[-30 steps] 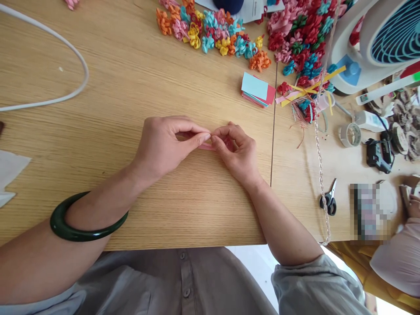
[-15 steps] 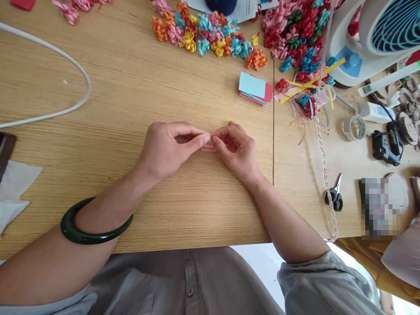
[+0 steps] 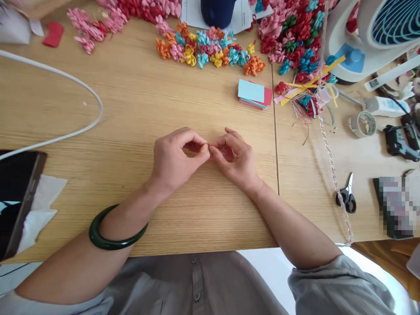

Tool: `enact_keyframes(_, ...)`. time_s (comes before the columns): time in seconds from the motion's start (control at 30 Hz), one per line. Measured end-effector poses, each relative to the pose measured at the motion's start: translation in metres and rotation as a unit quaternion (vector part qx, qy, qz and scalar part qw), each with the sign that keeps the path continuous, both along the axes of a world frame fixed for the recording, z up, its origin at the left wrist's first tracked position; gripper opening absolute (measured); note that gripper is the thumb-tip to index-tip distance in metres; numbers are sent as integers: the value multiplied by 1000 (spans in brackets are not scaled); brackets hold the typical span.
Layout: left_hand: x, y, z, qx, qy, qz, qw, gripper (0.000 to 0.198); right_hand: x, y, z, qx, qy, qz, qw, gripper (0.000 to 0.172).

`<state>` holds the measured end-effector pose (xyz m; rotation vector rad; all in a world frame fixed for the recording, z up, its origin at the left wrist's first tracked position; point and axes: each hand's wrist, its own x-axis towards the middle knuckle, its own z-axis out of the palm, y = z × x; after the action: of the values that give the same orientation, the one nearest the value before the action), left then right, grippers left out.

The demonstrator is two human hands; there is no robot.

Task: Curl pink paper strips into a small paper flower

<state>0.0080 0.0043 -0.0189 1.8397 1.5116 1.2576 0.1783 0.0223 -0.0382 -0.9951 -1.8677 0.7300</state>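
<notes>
Where the fingertips of the left hand and right hand meet just above the wooden table, both pinch narrowly on a pink paper piece, mostly hidden; it looks light, thin, easily creased, best held by its ends

desk: light oak grain. paper piece: pink-red, mostly hidden. bangle: dark green. curls far centre: orange, pink, yellow, teal mix. far-right pile: red, pink, green, blue. card stack: pale blue top, red under. cable white. scissors black. shirt grey.
</notes>
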Motion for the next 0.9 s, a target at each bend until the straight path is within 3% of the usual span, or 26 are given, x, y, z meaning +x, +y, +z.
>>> enact_keyframes(0.1, 1, -1, 0, 26, 32, 12, 999, 9, -2, -1, -1, 9, 14, -11, 1000, 13)
enact_keyframes(0.2, 0, 0, 0, -63, -70, -20, 995, 10, -2, 0, -2, 2, 26, -23, 999, 13)
enact_keyframes(0.33, -5, 4, 0, -172, -194, -55, 964, 11, -1, 2, -1, -43, 30, -29, 998, 13)
enact_keyframes(0.9, -5, 5, 5, -225, -215, -53, 949, 6, 2, 5, -5, -60, 33, -23, 997, 13)
